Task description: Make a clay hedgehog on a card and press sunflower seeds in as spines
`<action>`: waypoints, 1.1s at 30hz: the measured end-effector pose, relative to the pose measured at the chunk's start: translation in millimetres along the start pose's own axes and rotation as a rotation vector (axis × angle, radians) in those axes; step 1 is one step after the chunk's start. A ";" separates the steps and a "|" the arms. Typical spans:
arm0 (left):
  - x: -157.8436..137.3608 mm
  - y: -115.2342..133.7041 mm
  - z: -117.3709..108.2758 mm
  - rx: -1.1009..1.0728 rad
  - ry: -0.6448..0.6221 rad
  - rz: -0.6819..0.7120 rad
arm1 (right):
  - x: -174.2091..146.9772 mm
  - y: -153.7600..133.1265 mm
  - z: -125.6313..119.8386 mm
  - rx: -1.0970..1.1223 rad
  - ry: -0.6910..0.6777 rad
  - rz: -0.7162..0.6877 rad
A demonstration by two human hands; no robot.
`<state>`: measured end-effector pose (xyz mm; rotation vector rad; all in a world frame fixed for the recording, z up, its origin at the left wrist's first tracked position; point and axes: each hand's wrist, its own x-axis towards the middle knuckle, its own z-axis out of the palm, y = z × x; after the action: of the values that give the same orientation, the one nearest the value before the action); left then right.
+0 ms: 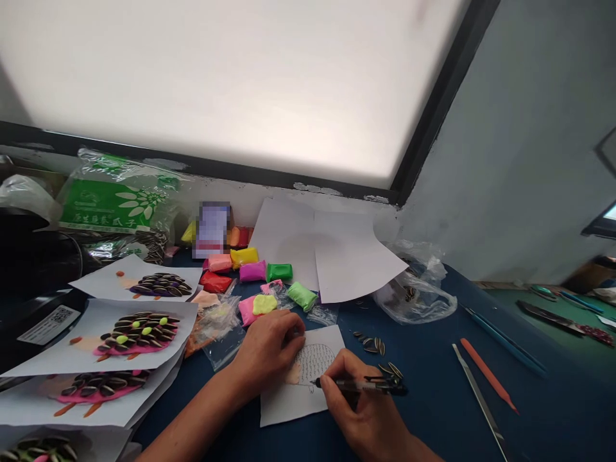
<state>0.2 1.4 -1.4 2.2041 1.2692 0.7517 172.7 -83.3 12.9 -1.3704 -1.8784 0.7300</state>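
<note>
In my right hand is a black pen, its tip touching a small white sheet of paper. The sheet carries a hedgehog-like outline filled with short pen strokes, with a patch of peach clay at its left end. My left hand rests on the sheet's left edge, fingers curled and thumb beside the clay; whatever is under the fingers is hidden. Several striped sunflower seeds lie right of the sheet.
Finished-looking seed hedgehog pictures are stacked at left. Coloured clay packs, a propped phone and a green seed bag stand behind. At right lie a plastic bag, an orange clay tool and a metal tool.
</note>
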 end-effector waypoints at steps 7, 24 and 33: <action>0.4 0.6 -0.4 0.014 0.008 -0.001 | 2.8 0.6 1.1 0.044 -0.027 0.052; -0.5 0.9 -0.8 0.015 0.006 -0.004 | 4.0 -3.0 1.5 0.109 -0.059 0.088; -0.5 -0.4 0.1 0.004 0.014 -0.003 | 4.1 -0.7 2.7 0.103 -0.047 0.080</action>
<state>-0.1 1.1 -1.8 2.2031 1.2815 0.7655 169.4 -79.7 12.6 -1.3809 -1.8044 0.8938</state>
